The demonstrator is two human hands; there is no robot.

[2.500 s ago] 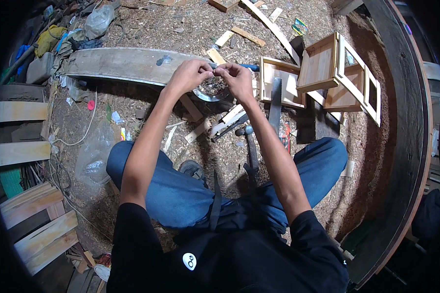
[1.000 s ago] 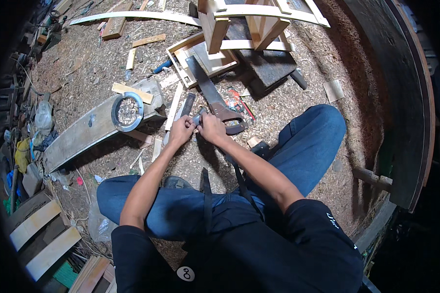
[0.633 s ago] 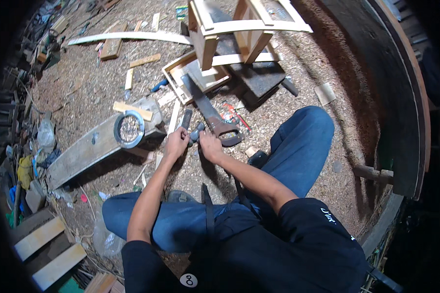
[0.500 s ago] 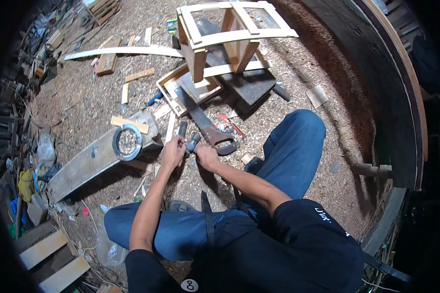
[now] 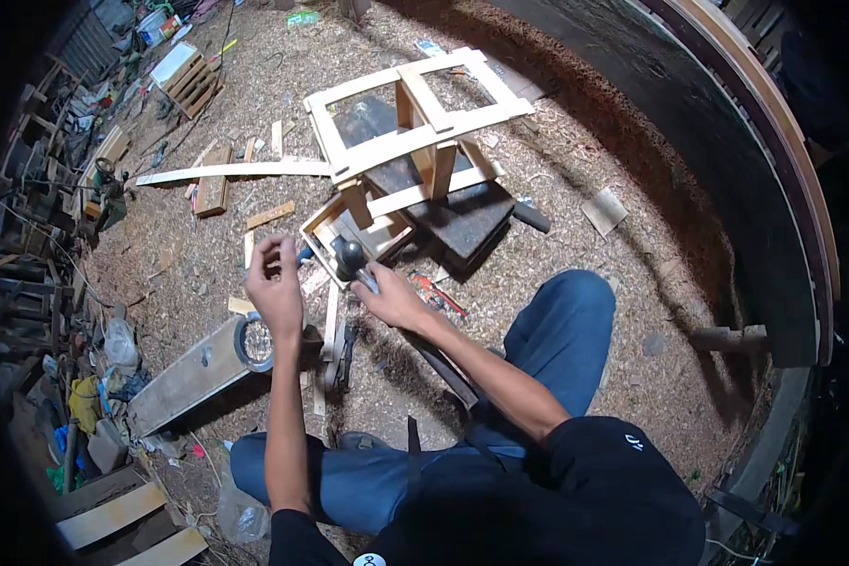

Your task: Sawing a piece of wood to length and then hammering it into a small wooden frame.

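My right hand [image 5: 393, 300] grips a hammer [image 5: 351, 258] near its head, and the dark handle runs back under my forearm toward my knee. Raised to the left of the hammer head is my left hand [image 5: 275, 294], thumb and fingers curled together. Anything pinched in it is too small to make out. Just beyond both hands, a shallow wooden box [image 5: 323, 232] lies on the ground. A wooden frame [image 5: 387, 149] with two openings stands past it, propped on a dark low block [image 5: 472, 222].
Left of my hands lies a heavy wooden beam [image 5: 184, 377] with a metal ring [image 5: 258, 341] at its end. A dark hand tool [image 5: 342, 358] rests on wood shavings. A long pale strip [image 5: 236, 171] and a board [image 5: 214, 184] lie farther off. A curved dark wall [image 5: 726, 179] rises at right.
My hands have parted: the left rose away from the hammer, and the right now holds it with the head up. The view has tilted up and away.
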